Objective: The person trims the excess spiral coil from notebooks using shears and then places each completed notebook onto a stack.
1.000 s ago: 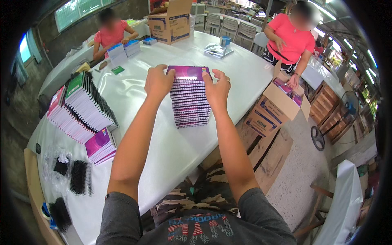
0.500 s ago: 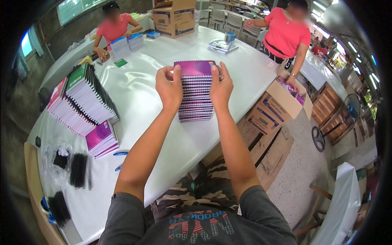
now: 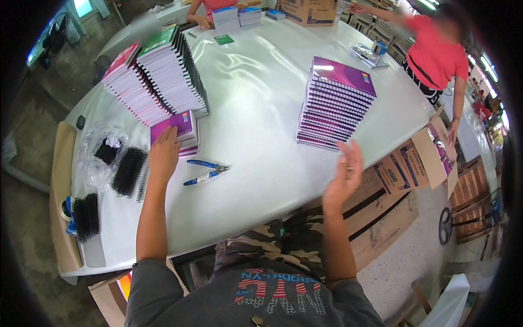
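My left hand (image 3: 165, 151) rests on top of a short stack of purple notebooks (image 3: 186, 125), its fingers stretched over the cover. My right hand (image 3: 344, 173) is in the air at the near corner of a tall stack of purple spiral-bound notebooks (image 3: 336, 106), with fingers apart and nothing in them. The tall stack stands upright on the right of the white-covered table (image 3: 256, 163). Blue-handled pliers (image 3: 206, 171) lie with jaws pointing right, beside the short stack.
Behind my left hand stand tall stacks of green notebooks (image 3: 174, 76) and red notebooks (image 3: 131, 90). Black binding coils (image 3: 129, 173) and clear plastic (image 3: 103, 141) lie at left. A co-worker (image 3: 438, 54) at right reaches into an open carton (image 3: 430, 158); another person sits across the table.
Both my hands have come off the tall purple stack. The left has moved to the short purple stack, the right has drawn back toward me. The view has swung left and down.
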`<state>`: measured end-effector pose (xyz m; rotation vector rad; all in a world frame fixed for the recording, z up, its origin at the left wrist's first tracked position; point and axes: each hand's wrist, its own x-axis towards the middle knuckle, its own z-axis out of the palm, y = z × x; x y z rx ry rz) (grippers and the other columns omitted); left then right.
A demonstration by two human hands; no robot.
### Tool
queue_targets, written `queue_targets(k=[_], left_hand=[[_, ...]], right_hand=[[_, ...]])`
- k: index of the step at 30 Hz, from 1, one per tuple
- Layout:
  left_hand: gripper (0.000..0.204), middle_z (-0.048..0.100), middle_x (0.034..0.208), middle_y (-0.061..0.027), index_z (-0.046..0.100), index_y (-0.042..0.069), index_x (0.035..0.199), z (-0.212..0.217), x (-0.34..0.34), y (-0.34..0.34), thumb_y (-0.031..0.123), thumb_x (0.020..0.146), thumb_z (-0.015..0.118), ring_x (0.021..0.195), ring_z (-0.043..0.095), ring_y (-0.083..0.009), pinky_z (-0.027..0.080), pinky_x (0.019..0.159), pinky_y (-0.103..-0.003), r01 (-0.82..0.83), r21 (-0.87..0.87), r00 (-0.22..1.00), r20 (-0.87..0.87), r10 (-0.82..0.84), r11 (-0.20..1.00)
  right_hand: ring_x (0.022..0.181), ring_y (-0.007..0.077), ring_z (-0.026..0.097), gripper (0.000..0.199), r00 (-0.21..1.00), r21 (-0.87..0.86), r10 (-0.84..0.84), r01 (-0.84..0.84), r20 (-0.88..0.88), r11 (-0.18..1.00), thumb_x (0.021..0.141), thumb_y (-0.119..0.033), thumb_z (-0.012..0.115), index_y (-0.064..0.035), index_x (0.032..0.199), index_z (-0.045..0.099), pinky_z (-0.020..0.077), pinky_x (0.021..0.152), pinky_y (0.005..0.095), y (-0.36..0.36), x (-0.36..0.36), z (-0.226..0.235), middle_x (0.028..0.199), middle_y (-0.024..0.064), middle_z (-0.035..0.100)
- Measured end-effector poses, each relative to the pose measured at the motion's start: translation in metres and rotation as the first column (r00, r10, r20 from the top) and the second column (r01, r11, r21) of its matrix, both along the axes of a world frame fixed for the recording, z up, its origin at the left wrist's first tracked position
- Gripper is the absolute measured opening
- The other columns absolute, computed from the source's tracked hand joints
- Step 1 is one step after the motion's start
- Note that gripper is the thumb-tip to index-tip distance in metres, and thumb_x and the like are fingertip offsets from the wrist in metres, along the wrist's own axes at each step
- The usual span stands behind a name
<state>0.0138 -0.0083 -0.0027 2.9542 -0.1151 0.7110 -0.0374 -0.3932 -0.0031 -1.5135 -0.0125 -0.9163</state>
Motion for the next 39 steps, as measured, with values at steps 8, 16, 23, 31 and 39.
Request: queue_targets(k=[8,16,23,31,39], left_hand=[[0.023,0.054,0.068,-0.0009,0.059,0.001,0.084,0.032,-0.062,-0.089,0.019,0.094,0.05,0.063,0.046,-0.0059,0.04,0.055,-0.026,0.055,-0.863,0.993,-0.003,-0.114,0.502],[0.041,0.055,0.12,-0.0178,0.049,-0.001,0.125,-0.003,-0.081,-0.108,0.026,0.094,0.05,0.113,0.05,-0.0232,0.036,0.098,-0.035,0.038,-0.871,0.892,-0.191,-0.411,0.489],[0.064,0.027,0.144,-0.0211,0.022,0.001,0.14,-0.016,-0.022,-0.112,0.009,0.083,0.049,0.136,0.023,-0.0261,0.022,0.108,-0.035,0.049,-0.99,0.719,-0.056,-0.692,0.131],[0.029,0.051,0.1,-0.0059,0.042,0.003,0.114,-0.038,-0.04,-0.141,-0.008,0.086,0.045,0.095,0.05,-0.0129,0.04,0.085,-0.027,-0.071,-0.997,0.766,-0.067,-0.639,0.02],[0.034,0.053,0.1,-0.0116,0.044,0.002,0.113,-0.039,-0.064,-0.124,-0.01,0.081,0.045,0.095,0.053,-0.0198,0.041,0.086,-0.031,0.184,-0.89,0.833,-0.085,-0.547,0.417]], right_hand=[[0.134,0.0309,0.025,0.054,0.937,-0.797,0.342,-0.259,-0.071,0.546,0.076,-0.018,0.065,-0.0125,0.128,0.051,0.031,0.097,0.0488,0.102,-0.038,0.003,0.143,0.0071,0.035],[0.097,0.0171,0.058,0.028,0.761,0.168,0.534,-0.51,-0.37,0.844,0.086,-0.008,0.057,0.0001,0.113,0.059,0.0442,0.086,0.0305,0.048,-0.011,-0.026,0.104,0.0077,0.064],[0.088,0.0103,0.057,0.028,0.64,0.288,0.657,-0.593,-0.398,0.752,0.085,-0.011,0.063,0.0032,0.109,0.059,0.0452,0.082,0.026,0.023,0.014,-0.045,0.096,0.0052,0.064],[0.087,0.0085,0.055,0.025,0.519,0.219,0.779,-0.764,-0.352,0.607,0.08,-0.008,0.067,-0.0002,0.102,0.06,0.0453,0.08,0.0243,0.042,0.02,-0.043,0.094,0.003,0.062],[0.093,0.0114,0.057,0.027,0.408,0.16,0.839,-0.859,-0.358,0.486,0.083,-0.003,0.062,-0.0005,0.11,0.062,0.0455,0.083,0.0253,0.053,0.009,-0.04,0.104,0.0059,0.065]])
